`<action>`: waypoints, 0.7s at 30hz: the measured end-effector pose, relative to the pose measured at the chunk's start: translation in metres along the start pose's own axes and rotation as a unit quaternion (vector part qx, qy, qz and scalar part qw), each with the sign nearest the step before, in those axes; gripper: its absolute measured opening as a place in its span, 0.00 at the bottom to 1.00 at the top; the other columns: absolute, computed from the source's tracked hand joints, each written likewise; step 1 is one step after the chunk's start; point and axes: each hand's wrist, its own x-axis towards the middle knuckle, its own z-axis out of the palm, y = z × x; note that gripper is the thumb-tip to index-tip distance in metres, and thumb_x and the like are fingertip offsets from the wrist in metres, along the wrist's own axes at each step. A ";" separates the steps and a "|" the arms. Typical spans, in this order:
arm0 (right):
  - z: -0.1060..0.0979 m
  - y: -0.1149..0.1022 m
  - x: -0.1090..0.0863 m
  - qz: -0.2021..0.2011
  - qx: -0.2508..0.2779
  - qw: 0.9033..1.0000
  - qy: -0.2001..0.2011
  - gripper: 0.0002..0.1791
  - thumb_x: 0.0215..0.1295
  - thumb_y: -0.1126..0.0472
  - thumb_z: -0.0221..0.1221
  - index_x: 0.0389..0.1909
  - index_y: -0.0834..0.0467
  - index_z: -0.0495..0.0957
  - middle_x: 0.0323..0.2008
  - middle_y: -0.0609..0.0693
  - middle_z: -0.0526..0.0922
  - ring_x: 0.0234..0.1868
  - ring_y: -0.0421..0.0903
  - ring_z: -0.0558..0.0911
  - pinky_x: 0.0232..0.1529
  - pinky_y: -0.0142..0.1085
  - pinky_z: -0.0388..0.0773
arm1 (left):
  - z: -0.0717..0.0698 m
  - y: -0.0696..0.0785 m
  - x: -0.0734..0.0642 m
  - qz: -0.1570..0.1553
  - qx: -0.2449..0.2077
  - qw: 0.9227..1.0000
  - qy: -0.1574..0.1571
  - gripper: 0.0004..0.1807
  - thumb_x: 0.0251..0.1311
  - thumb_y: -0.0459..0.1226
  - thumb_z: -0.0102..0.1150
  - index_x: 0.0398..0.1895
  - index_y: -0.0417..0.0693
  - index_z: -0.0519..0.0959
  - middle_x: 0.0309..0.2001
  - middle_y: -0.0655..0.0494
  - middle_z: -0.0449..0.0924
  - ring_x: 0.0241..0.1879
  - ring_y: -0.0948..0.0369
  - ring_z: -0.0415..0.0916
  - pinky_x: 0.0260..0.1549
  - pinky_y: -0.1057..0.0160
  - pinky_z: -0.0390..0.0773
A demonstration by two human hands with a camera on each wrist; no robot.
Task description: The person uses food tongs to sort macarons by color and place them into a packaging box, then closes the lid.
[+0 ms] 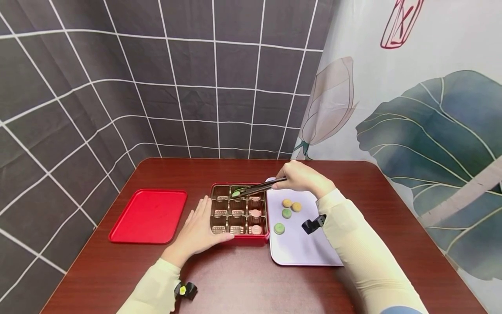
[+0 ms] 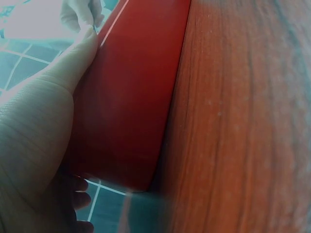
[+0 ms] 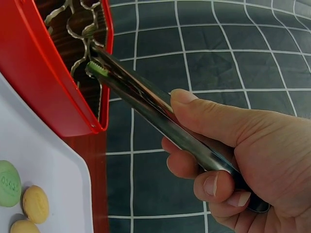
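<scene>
My right hand (image 1: 300, 176) grips a pair of dark metal tongs (image 3: 146, 99). A small green cookie (image 1: 235, 194) sits between the tong tips, at the back middle compartment of a red box (image 1: 243, 239). The box has a gold-brown divided insert, with pink cookies (image 1: 256, 230) in its right column. My left hand (image 1: 198, 229) rests against the box's near left corner, fingers straight along the left side and thumb on the front rim. The left wrist view shows that thumb (image 2: 73, 60) against the red wall. Whether the green cookie touches the insert I cannot tell.
A white tray (image 1: 298, 253) right of the box carries two yellow cookies (image 1: 292, 205) and two green cookies (image 1: 279, 228). A red lid-like tray (image 1: 150, 216) lies at the left. The brown table (image 1: 235, 279) ends at curtains behind.
</scene>
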 end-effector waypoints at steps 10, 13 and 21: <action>-0.001 -0.002 0.001 0.012 -0.001 1.000 -0.005 0.09 0.57 0.49 0.68 0.25 0.50 0.86 0.17 0.39 0.78 0.20 0.39 0.73 0.22 0.33 0.71 | 0.000 0.000 0.000 0.004 0.001 1.000 0.002 0.73 0.35 0.75 0.60 0.75 0.35 0.46 0.75 0.40 0.43 0.74 0.47 0.41 0.67 0.41 0.50; -0.001 -0.002 0.001 0.012 -0.003 1.000 -0.005 0.09 0.57 0.49 0.68 0.25 0.49 0.86 0.17 0.38 0.78 0.20 0.39 0.73 0.22 0.33 0.71 | 0.000 0.000 -0.001 0.006 0.000 1.000 0.003 0.73 0.36 0.74 0.61 0.74 0.34 0.46 0.75 0.39 0.43 0.74 0.47 0.41 0.67 0.41 0.50; -0.002 -0.003 0.001 0.011 -0.003 1.000 -0.007 0.09 0.56 0.49 0.68 0.26 0.50 0.86 0.19 0.38 0.79 0.22 0.39 0.74 0.25 0.34 0.73 | 0.000 -0.001 -0.001 0.005 0.001 1.000 0.005 0.71 0.38 0.71 0.64 0.74 0.34 0.46 0.75 0.39 0.44 0.74 0.47 0.41 0.67 0.41 0.50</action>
